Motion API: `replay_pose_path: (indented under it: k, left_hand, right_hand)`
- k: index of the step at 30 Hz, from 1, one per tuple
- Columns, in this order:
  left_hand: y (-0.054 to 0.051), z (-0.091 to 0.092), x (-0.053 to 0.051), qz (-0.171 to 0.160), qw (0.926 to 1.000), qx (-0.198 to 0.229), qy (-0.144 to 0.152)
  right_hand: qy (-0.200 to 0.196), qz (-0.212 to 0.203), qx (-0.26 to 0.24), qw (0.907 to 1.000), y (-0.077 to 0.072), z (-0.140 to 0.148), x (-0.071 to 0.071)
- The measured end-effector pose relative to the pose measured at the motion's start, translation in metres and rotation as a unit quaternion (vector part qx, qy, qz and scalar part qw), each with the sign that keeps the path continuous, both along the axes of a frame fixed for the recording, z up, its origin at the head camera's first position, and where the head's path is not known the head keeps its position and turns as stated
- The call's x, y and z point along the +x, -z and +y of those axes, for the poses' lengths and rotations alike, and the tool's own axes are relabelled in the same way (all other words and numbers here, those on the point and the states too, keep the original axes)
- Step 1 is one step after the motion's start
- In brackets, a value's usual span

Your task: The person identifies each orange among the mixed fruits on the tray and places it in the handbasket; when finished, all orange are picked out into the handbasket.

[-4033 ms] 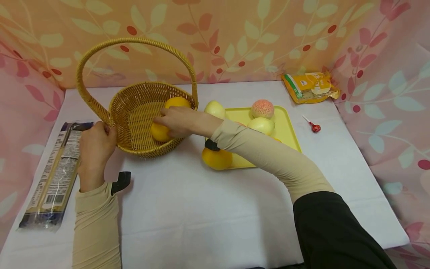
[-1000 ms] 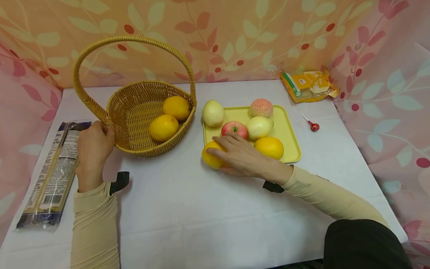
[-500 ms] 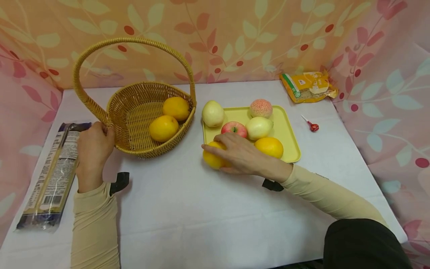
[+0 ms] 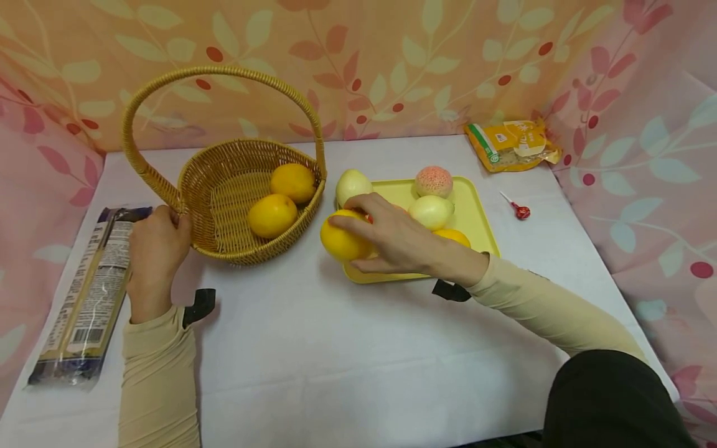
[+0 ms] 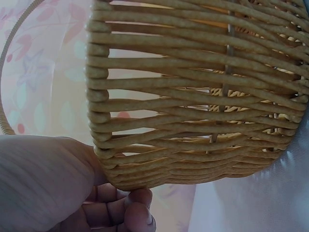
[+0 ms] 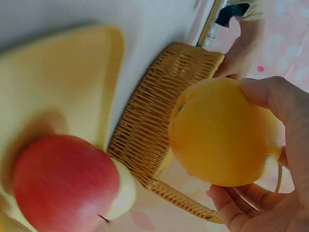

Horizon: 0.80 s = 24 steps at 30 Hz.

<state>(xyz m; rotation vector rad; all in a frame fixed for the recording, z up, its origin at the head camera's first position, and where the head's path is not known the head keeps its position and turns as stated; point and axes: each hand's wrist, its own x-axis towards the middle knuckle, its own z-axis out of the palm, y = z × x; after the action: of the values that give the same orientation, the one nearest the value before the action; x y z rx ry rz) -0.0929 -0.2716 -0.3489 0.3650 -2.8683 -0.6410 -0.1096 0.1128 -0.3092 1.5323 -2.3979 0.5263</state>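
Observation:
My right hand (image 4: 400, 239) grips a yellow-orange fruit (image 4: 342, 236) above the left front corner of the yellow tray (image 4: 476, 211); in the right wrist view the thumb and fingers lie around this fruit (image 6: 222, 133). My left hand (image 4: 157, 252) pinches the left rim of the wicker basket (image 4: 229, 211), by the foot of its handle; the left wrist view has the fingers curled at the basket's edge (image 5: 159, 179). Inside the basket, on its right side, lie two yellow fruits (image 4: 272, 216). A red apple (image 6: 65, 183) on the tray is mostly covered by my right hand in the head view.
On the tray are also a pink speckled fruit (image 4: 434, 181), a pale fruit (image 4: 432, 212) and a yellow one (image 4: 454, 236). Another pale fruit (image 4: 353, 185) is at its left corner. A lollipop (image 4: 521, 212) and an orange packet (image 4: 512, 146) lie right, a long packet (image 4: 92, 298) left.
Two yellow fruits lie in the basket, released by my right hand. That hand has since gone to the tray and lifted another yellow fruit up and slightly left. My left hand stays at the rim.

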Motion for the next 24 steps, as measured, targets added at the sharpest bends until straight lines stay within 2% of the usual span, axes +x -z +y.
replay_pose_path:
  k: [9, 24]
  left_hand:
    - [0.000, 0.000, -0.001, 0.000, 1.0000, 0.002, 0.000]
    - [0.000, 0.000, 0.000, -0.002, 1.0000, 0.000, 0.000]
  right_hand:
    - [0.001, -0.006, -0.010, 0.9999, -0.023, -0.016, -0.013]
    - [0.008, -0.003, -0.029, 0.9995, -0.039, -0.035, -0.034]
